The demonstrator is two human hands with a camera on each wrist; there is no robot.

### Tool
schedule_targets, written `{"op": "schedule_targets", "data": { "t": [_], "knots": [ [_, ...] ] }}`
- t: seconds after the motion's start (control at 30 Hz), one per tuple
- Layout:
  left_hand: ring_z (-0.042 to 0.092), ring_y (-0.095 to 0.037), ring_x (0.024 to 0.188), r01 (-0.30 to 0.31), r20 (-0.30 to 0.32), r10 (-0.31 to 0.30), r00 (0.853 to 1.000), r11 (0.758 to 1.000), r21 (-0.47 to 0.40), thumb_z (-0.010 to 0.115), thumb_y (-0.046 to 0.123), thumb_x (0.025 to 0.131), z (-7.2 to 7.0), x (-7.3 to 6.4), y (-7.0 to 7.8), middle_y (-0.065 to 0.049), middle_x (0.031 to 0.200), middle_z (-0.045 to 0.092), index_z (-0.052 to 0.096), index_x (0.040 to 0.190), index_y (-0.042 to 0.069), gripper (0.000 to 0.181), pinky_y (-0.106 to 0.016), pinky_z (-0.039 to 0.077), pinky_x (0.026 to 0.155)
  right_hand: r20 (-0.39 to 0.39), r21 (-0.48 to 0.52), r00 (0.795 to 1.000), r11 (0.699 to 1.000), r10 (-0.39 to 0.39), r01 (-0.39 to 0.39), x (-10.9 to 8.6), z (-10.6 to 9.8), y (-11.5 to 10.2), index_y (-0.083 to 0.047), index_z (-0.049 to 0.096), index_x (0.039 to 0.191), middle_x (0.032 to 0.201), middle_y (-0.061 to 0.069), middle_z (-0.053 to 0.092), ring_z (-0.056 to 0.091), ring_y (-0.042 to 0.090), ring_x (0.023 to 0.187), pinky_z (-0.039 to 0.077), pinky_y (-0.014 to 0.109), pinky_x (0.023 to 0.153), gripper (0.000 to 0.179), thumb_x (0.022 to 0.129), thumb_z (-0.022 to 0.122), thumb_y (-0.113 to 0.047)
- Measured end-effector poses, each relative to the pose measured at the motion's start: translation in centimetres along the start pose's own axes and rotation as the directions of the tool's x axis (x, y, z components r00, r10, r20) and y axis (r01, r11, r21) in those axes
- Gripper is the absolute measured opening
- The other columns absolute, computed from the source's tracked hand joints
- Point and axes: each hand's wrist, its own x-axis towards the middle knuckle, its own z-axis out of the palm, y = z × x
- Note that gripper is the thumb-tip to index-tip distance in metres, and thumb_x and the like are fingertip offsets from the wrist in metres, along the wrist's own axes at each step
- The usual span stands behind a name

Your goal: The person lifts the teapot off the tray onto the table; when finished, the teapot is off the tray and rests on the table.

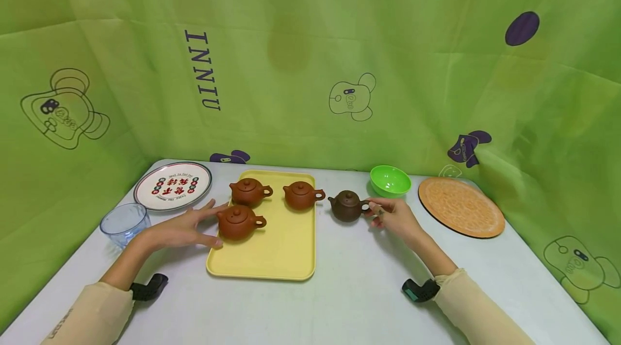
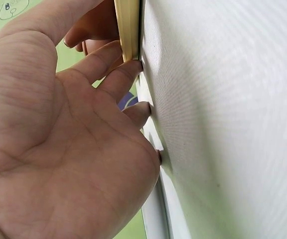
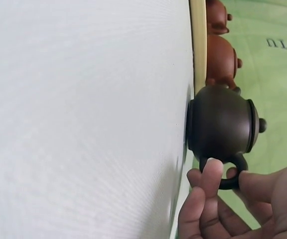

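A dark brown teapot [image 1: 347, 206] stands on the table just right of the yellow tray [image 1: 286, 259], its spout toward the tray. My right hand [image 1: 397, 219] pinches that teapot's handle [image 3: 229, 183] between thumb and fingers. On the tray are three reddish-brown teapots: one at the front left [image 1: 237, 223], one behind it [image 1: 247, 192] and one at the right [image 1: 299, 196]. Spread at the tray's left edge, my left hand [image 1: 180, 229] has its thumb and fingers around the side of the front-left teapot. In the left wrist view its fingertips [image 2: 133, 65] are right at the tray's rim.
A blue glass bowl [image 1: 125, 222] stands left of my left hand, with a white printed plate [image 1: 173, 186] behind. Behind my right hand are a green bowl [image 1: 390, 181] and a round orange-brown mat [image 1: 461, 207]. Green cloth [image 1: 291, 64] encloses the table.
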Motion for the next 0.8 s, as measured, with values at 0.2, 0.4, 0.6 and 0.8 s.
{"op": "schedule_targets", "data": {
  "t": [0.2, 0.4, 0.6, 0.8],
  "knots": [
    [0.011, -0.067, 0.155, 0.001, 0.002, -0.001, 1.0, 1.0, 0.004, 0.084, 0.04, 0.089, 0.07, -0.02, -0.14, -0.042, 0.17, 0.008, 0.038, 0.164, 0.008, 0.094, -0.086, -0.006, 0.119, 0.012, 0.01, 1.0, 1.0, 0.0, 0.0, -0.11, -0.01, 0.1, 0.01, 0.056, 0.146, 0.117, 0.032, 0.076, 0.072, 0.009, 0.069, 0.06, 0.023, 0.062, 0.043, 0.11, 0.056, -0.013],
    [0.018, -0.067, 0.153, 0.001, 0.005, -0.001, 1.0, 1.0, 0.01, 0.083, 0.04, 0.089, 0.12, -0.01, -0.32, -0.042, 0.17, 0.008, 0.037, 0.165, 0.009, 0.094, -0.086, -0.006, 0.119, 0.01, 0.009, 1.0, 1.0, 0.006, -0.006, -0.1, 0.03, 0.23, 0.01, 0.057, 0.145, 0.116, 0.031, 0.076, 0.072, 0.009, 0.069, 0.059, 0.022, 0.062, 0.041, 0.11, 0.056, -0.012],
    [0.017, -0.066, 0.154, -0.005, 0.005, 0.004, 1.0, 1.0, 0.012, 0.083, 0.04, 0.089, 0.14, -0.01, -0.43, -0.042, 0.17, 0.009, 0.038, 0.164, 0.009, 0.093, -0.086, -0.005, 0.12, 0.009, 0.009, 1.0, 1.0, 0.009, -0.01, -0.06, 0.14, 0.14, 0.006, 0.062, 0.143, 0.115, 0.029, 0.077, 0.072, 0.008, 0.07, 0.059, 0.022, 0.064, 0.039, 0.109, 0.058, -0.015],
    [0.014, -0.066, 0.155, -0.026, -0.007, 0.026, 1.0, 1.0, 0.017, 0.083, 0.04, 0.089, 0.02, 0.0, -0.26, -0.042, 0.17, 0.01, 0.038, 0.164, 0.008, 0.093, -0.087, -0.006, 0.119, 0.006, -0.015, 1.0, 1.0, 0.016, -0.016, -0.03, -0.13, -0.05, 0.002, 0.061, 0.145, 0.116, 0.027, 0.078, 0.072, 0.01, 0.074, 0.061, 0.024, 0.065, 0.04, 0.11, 0.057, -0.017]
  ]
}}
